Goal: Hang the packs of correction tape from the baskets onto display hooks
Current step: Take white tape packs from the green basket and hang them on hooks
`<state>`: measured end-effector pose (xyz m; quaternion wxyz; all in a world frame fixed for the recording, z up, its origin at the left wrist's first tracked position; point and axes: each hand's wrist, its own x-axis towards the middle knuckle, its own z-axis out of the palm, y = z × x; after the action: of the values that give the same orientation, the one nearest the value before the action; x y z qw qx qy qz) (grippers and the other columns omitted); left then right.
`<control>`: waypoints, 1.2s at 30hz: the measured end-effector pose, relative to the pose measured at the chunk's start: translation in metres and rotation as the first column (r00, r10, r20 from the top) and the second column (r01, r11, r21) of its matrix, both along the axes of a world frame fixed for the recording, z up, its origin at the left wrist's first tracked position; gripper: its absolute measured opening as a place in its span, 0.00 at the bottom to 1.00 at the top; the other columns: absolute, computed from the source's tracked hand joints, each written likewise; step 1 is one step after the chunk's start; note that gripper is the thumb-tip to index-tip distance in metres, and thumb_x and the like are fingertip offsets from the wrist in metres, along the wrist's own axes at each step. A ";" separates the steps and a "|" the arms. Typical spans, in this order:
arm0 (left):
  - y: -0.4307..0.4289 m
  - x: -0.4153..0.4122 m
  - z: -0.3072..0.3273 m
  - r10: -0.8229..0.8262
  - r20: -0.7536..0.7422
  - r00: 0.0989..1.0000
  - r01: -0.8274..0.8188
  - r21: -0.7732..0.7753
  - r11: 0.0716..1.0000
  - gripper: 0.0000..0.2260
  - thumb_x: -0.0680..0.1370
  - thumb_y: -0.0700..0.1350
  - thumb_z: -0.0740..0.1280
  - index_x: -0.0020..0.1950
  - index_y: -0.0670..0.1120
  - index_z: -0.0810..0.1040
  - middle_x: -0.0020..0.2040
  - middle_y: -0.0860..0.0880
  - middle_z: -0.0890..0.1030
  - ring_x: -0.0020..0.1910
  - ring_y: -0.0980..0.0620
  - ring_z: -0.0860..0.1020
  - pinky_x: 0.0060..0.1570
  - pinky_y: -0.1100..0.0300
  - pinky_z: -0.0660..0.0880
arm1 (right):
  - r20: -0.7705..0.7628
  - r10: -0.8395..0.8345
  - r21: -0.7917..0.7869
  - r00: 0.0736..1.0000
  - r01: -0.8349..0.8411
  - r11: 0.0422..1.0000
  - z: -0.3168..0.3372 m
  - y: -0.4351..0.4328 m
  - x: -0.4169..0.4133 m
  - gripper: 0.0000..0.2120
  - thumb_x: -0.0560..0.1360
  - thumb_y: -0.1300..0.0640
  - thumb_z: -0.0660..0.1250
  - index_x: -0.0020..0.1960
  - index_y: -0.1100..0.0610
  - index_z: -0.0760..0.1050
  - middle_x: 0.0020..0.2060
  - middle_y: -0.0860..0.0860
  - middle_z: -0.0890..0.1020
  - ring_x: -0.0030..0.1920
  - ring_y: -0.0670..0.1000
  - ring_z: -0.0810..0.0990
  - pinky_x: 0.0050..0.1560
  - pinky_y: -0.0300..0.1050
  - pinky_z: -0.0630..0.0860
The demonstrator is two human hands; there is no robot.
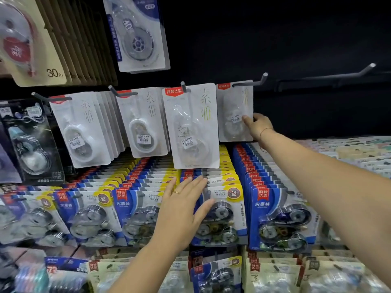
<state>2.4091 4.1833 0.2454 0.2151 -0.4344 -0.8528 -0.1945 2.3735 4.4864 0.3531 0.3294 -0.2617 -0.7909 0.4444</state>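
White pack (236,112): correction tape on a pale card, hanging on a grey hook (254,83) behind its upturned tip, at 1 o'clock from frame centre.
Right hand (259,125): at the pack's 3 o'clock edge; my thumb lies on the front face and the other fingers pass behind the card, so I pinch the pack.
Left hand (182,206): at 6 o'clock from centre, fingers straight and spread, holding nothing; it lies over the blue packs (279,218), and I cannot tell whether it touches them.
Ring (175,192): gold band on one left finger.
Neighbouring white packs (191,125): three filled hooks running toward 9 o'clock of the held pack, price labels on the fronts.
Bare hook (342,75): at 3 o'clock of the held pack, well apart.
Tan packs (273,271): lowest row, at 6 o'clock, below the blue row.
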 end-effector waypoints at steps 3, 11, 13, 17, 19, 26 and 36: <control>-0.002 0.004 0.004 -0.006 0.016 1.000 0.007 -0.017 1.000 0.40 0.76 0.72 0.35 0.76 0.53 0.68 0.75 0.56 0.69 0.76 0.54 0.65 0.75 0.59 0.42 | 0.165 -0.030 0.017 0.986 0.027 0.999 0.000 0.004 0.000 0.26 0.80 0.42 0.58 0.66 0.62 0.72 0.62 0.62 0.77 0.61 0.63 0.76 0.61 0.55 0.74; -0.056 0.045 -0.009 -0.002 0.085 0.996 -0.013 0.174 0.985 0.28 0.80 0.60 0.52 0.75 0.45 0.70 0.74 0.47 0.71 0.75 0.47 0.65 0.75 0.52 0.55 | -0.151 -0.009 0.305 0.989 0.055 0.951 -0.015 -0.079 0.103 0.23 0.78 0.48 0.61 0.67 0.62 0.69 0.64 0.61 0.71 0.58 0.53 0.76 0.62 0.41 0.69; -0.090 0.062 -0.047 0.030 0.160 0.987 -0.070 0.250 0.966 0.25 0.82 0.57 0.55 0.73 0.45 0.71 0.72 0.47 0.74 0.72 0.48 0.69 0.73 0.51 0.61 | -0.321 0.141 0.350 0.937 -0.021 0.937 -0.049 -0.120 0.149 0.16 0.78 0.51 0.61 0.61 0.59 0.72 0.56 0.57 0.74 0.50 0.42 0.74 0.55 0.33 0.70; -0.151 0.090 -0.159 0.195 0.551 0.811 -0.281 0.074 0.957 0.24 0.83 0.59 0.56 0.72 0.45 0.74 0.69 0.46 0.77 0.68 0.47 0.73 0.67 0.49 0.70 | -0.338 0.273 0.151 0.901 -0.234 0.960 -0.173 -0.216 0.206 0.05 0.80 0.57 0.62 0.55 0.54 0.73 0.47 0.47 0.76 0.49 0.44 0.76 0.52 0.38 0.74; -0.178 0.104 -0.218 0.321 0.695 0.644 -0.379 -0.074 0.922 0.22 0.83 0.55 0.59 0.69 0.42 0.76 0.65 0.43 0.79 0.64 0.43 0.77 0.60 0.53 0.72 | -0.128 0.288 -0.110 0.949 -0.302 0.947 -0.246 -0.262 0.220 0.04 0.80 0.57 0.63 0.54 0.54 0.74 0.46 0.44 0.77 0.47 0.45 0.77 0.49 0.35 0.73; -0.239 0.167 -0.343 0.526 0.824 0.210 -0.381 -0.427 0.820 0.21 0.84 0.56 0.57 0.68 0.44 0.77 0.63 0.43 0.81 0.62 0.42 0.77 0.58 0.56 0.70 | 0.579 0.226 -0.638 0.784 0.262 0.724 -0.447 -0.346 0.303 0.15 0.81 0.50 0.61 0.63 0.56 0.74 0.59 0.55 0.78 0.61 0.60 0.75 0.60 0.48 0.71; -0.260 0.147 -0.397 0.753 0.593 0.283 -0.072 -0.770 0.634 0.29 0.82 0.64 0.48 0.77 0.49 0.65 0.77 0.45 0.65 0.75 0.43 0.63 0.75 0.46 0.57 | 0.524 0.078 -0.704 0.848 0.380 0.599 -0.491 -0.330 0.298 0.16 0.79 0.54 0.66 0.66 0.52 0.71 0.61 0.50 0.77 0.61 0.56 0.75 0.64 0.57 0.73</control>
<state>2.5563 3.9234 -0.1518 -0.3780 -0.0450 -0.9240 -0.0367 2.6716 4.1569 -0.1376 -0.0003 -0.5544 -0.5444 0.6296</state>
